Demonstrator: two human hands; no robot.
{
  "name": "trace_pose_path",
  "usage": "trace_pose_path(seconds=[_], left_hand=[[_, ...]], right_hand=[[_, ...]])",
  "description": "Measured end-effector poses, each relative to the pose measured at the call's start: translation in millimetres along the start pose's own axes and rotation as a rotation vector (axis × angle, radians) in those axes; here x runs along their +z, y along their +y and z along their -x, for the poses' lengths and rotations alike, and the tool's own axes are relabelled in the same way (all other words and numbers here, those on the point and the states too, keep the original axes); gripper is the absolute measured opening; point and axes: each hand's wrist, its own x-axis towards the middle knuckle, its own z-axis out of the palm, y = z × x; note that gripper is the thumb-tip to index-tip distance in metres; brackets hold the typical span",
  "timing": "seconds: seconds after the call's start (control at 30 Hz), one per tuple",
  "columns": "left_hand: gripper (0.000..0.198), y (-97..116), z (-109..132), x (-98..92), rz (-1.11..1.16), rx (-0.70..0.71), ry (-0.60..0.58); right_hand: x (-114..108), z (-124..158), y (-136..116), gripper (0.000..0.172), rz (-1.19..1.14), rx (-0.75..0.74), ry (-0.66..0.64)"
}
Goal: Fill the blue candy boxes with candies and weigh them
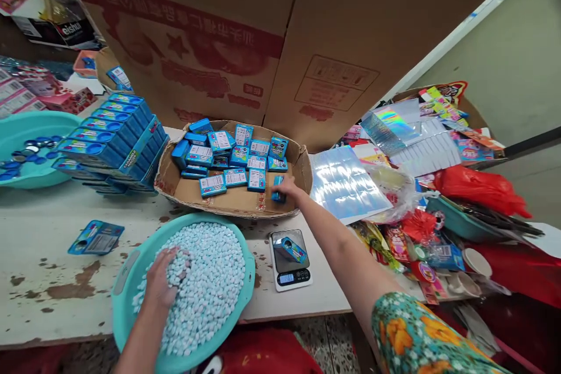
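My left hand (165, 276) is sunk into a turquoise basin (249, 273) heaped with small pale blue-white candies (210, 274), its fingers curled round a handful of them. My right hand (288, 187) reaches into a cut-down cardboard box (236, 205), its fingers closed on a small blue candy box (277, 189) at the right end. Several similar blue candy boxes (239, 156) lie loosely piled beside it. Between my arms, one blue pack (293, 250) rests on a digital scale (291, 280) with a lit display, too small to read surely.
Left of the cardboard box stand stacked blue packs (114, 134), with a flat blue pack (96, 238) in front. Another turquoise basin (52, 120) holds blue and silvery pieces. A large carton (245, 29) stands behind. Shiny sheets (348, 184) and jumbled packets lie at right.
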Motion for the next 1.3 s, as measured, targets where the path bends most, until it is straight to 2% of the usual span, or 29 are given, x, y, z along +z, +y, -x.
trace_pose_path(seconds=[0.1,0.13,0.2,0.27,0.37,0.43,0.53,0.67,0.77,0.83,0.93,1.0,1.1,1.23,1.3], left_hand=[[0.017,15,15,-3.2,0.163,-0.061,-0.178],[0.018,19,19,-3.4,0.216,-0.069,-0.210],[0.017,23,24,-1.1,0.295,-0.084,-0.224],[0.017,21,27,4.6,0.330,-0.150,-0.208],[0.010,14,26,13.9,0.364,-0.251,-0.205],[0.009,11,26,17.4,0.395,-0.249,-0.231],[0.006,15,35,20.1,0.405,-0.198,-0.235],[0.009,37,63,28.1,0.424,-0.088,-0.254],[0.012,55,85,36.6,0.457,-0.001,-0.315],[0.012,62,92,39.9,0.480,0.009,-0.343],[0.010,59,89,39.1,0.513,-0.059,-0.349],[0.013,52,79,35.6,0.512,-0.084,-0.300],[0.017,44,63,27.9,0.489,-0.093,-0.230],[0.016,46,49,21.7,0.440,-0.096,-0.261],[0.015,46,48,24.4,0.393,-0.096,-0.282]], right_hand=[[-19,27,-3,0.076,-0.221,-0.202,0.090],[-23,42,-4,0.077,-0.331,-0.310,0.108],[-22,77,-8,0.076,-0.694,-0.592,0.101],[-11,116,-13,0.074,-1.066,-0.708,-0.047],[21,163,-22,0.072,-1.381,-0.575,-0.356],[43,182,-27,0.070,-1.407,-0.468,-0.450],[66,197,-33,0.062,-1.228,-0.432,-0.474],[80,204,-42,0.047,-0.892,-0.596,-0.341],[88,207,-55,0.042,-0.775,-0.695,-0.252],[93,211,-66,0.042,-0.828,-0.603,-0.256],[100,221,-84,0.049,-0.994,-0.430,-0.204],[104,228,-92,0.057,-1.050,-0.430,-0.198],[114,231,-95,0.061,-1.095,-0.451,-0.360],[127,222,-85,0.064,-1.309,-0.438,-0.541],[132,217,-79,0.080,-1.363,-0.381,-0.571]])
